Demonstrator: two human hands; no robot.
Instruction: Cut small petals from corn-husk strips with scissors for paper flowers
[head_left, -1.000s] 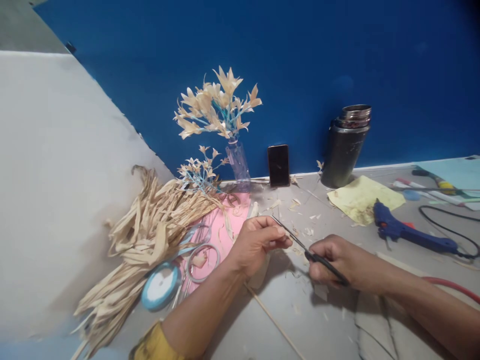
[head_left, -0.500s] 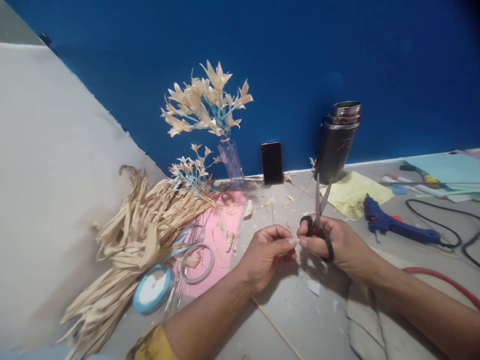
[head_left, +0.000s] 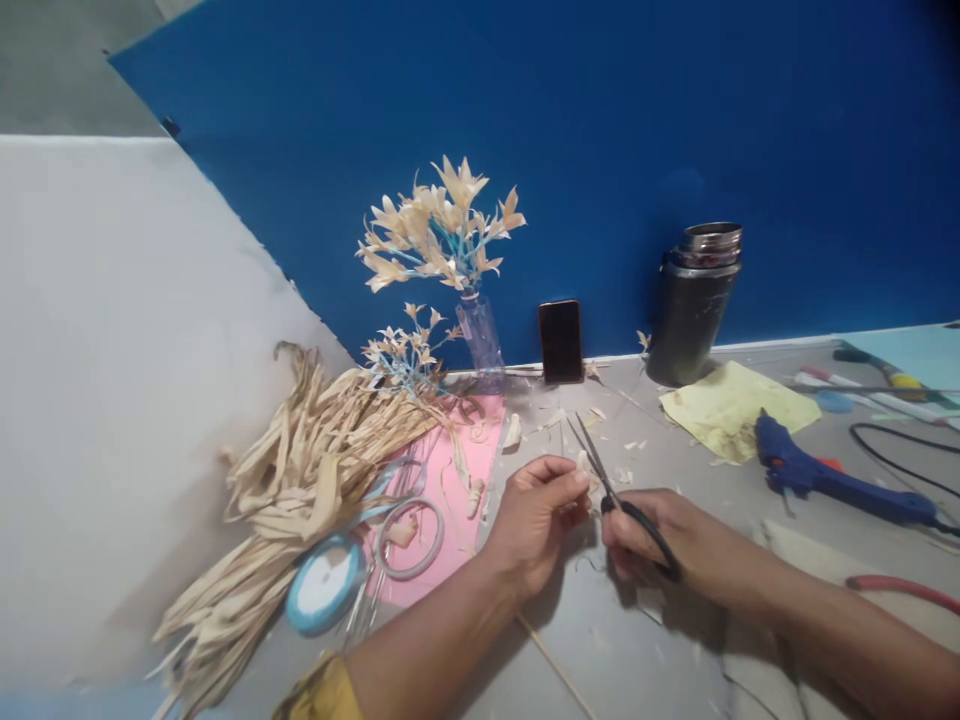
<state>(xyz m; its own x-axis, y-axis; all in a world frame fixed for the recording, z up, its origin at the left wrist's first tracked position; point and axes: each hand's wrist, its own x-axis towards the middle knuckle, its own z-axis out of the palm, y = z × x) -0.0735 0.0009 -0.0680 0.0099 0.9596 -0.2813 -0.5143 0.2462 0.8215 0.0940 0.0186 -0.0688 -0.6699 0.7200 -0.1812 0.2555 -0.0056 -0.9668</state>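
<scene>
Between the thumb and fingers of my left hand [head_left: 536, 515] is a small pale piece of dried husk [head_left: 583, 461], mostly hidden by the fingertips. My right hand [head_left: 660, 535] is closed round the black handles of a pair of scissors [head_left: 598, 460]. The blades point up and to the left, nearly together, right beside the husk piece. Small pale scraps [head_left: 555, 420] lie on the grey table beyond my hands. A thin wooden stick [head_left: 555, 665] shows below my left wrist.
To the left lie a heap of dried husks [head_left: 315, 480], a blue ribbon spool [head_left: 326, 585] and pink paper [head_left: 480, 440]. Husk flowers in a clear bottle [head_left: 480, 335], a phone [head_left: 561, 342] and a dark flask [head_left: 694, 310] stand at the wall. On the right is a blue glue gun [head_left: 840, 480].
My right hand has lowered and turned the scissors from upright to leaning left, bringing the blades closer together beside the husk piece. The whole view has shifted slightly.
</scene>
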